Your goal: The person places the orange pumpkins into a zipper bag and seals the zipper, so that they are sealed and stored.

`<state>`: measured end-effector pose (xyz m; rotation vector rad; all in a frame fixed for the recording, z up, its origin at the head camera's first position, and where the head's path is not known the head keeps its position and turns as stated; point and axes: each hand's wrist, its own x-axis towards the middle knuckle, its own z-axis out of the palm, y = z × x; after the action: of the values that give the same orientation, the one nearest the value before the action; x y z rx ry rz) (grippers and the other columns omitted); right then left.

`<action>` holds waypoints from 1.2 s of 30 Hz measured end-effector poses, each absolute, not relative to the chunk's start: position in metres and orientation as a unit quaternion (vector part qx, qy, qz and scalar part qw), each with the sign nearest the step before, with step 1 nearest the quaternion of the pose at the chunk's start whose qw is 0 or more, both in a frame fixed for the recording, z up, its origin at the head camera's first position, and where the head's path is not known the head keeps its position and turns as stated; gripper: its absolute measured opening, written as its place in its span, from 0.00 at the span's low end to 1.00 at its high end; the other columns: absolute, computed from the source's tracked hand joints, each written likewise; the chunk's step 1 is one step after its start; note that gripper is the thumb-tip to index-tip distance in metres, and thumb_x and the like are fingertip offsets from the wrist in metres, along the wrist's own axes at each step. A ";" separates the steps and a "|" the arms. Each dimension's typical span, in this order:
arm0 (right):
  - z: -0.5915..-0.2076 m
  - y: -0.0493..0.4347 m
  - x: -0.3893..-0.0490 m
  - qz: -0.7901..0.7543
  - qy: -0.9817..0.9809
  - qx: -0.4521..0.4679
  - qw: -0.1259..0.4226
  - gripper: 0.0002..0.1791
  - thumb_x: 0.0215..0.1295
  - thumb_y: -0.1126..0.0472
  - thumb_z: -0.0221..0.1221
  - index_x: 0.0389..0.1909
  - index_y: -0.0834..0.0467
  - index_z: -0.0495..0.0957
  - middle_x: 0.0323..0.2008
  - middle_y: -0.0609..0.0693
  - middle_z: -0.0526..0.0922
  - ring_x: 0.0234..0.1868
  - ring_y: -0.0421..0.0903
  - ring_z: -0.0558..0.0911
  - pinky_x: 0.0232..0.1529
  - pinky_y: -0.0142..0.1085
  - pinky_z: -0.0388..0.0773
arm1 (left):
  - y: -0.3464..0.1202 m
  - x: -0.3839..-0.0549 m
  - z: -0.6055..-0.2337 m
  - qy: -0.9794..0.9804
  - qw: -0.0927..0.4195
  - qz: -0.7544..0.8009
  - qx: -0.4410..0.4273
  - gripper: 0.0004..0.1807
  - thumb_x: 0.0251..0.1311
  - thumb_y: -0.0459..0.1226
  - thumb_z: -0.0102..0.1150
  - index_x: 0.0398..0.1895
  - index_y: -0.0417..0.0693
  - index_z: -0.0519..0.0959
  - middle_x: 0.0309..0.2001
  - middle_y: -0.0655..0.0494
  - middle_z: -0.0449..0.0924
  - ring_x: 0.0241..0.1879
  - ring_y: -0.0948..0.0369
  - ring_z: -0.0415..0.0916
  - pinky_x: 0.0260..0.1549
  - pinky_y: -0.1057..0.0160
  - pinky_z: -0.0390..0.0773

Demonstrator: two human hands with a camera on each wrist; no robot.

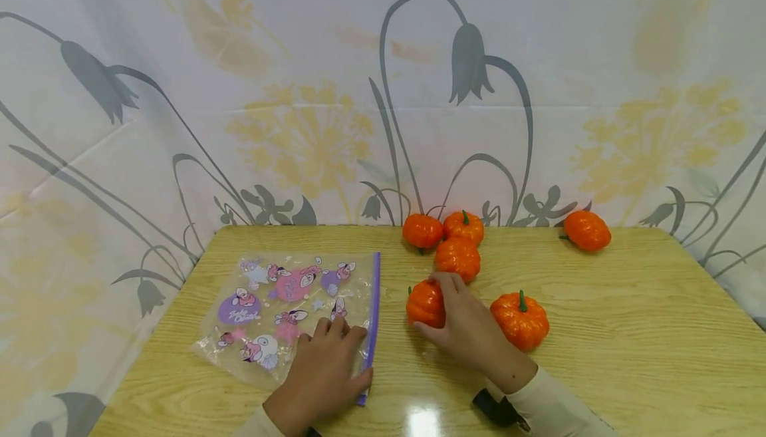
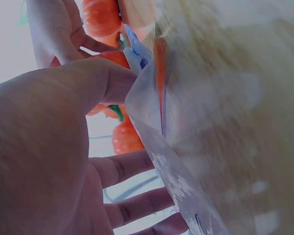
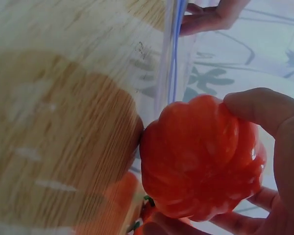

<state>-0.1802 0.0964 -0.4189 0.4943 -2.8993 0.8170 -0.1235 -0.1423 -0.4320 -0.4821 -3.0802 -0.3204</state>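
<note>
A clear zip bag (image 1: pixel 263 317) with cartoon prints and a purple zip edge (image 1: pixel 375 310) lies flat on the left part of the table. My left hand (image 1: pixel 326 374) rests on its right side, fingers spread and fairly straight, thumb beside the zip edge. In the left wrist view the thumb and fingertips meet the clear plastic (image 2: pixel 171 166). My right hand (image 1: pixel 469 327) grips a small orange pumpkin (image 1: pixel 423 305) just right of the bag, thumb on one side and fingers round the other. The right wrist view shows this pumpkin (image 3: pixel 201 156) at the table surface.
Another pumpkin (image 1: pixel 457 259) sits just behind the held one, with two more, one left (image 1: pixel 422 231) and one right (image 1: pixel 464 226), near the back edge. A pumpkin (image 1: pixel 520 322) stands beside my right wrist. One pumpkin (image 1: pixel 588 231) lies at the back right, by the patterned curtain (image 1: pixel 538 124).
</note>
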 end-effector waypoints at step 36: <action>-0.417 0.097 -0.178 0.299 -0.939 0.171 0.009 0.38 0.53 0.50 0.71 0.62 0.55 0.66 0.58 0.56 0.75 0.50 0.51 0.82 0.48 0.49 0.84 | -0.140 -0.123 -0.430 -0.973 -0.013 -0.156 -0.170 0.29 0.47 0.39 0.63 0.57 0.44 0.81 0.27 0.60 0.82 0.26 0.65 0.74 0.22 0.62 0.72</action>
<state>-0.1775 0.0965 -0.4171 0.5354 -2.9310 0.9348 -0.1231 -0.1404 -0.4296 -0.5383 -3.0812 -0.4938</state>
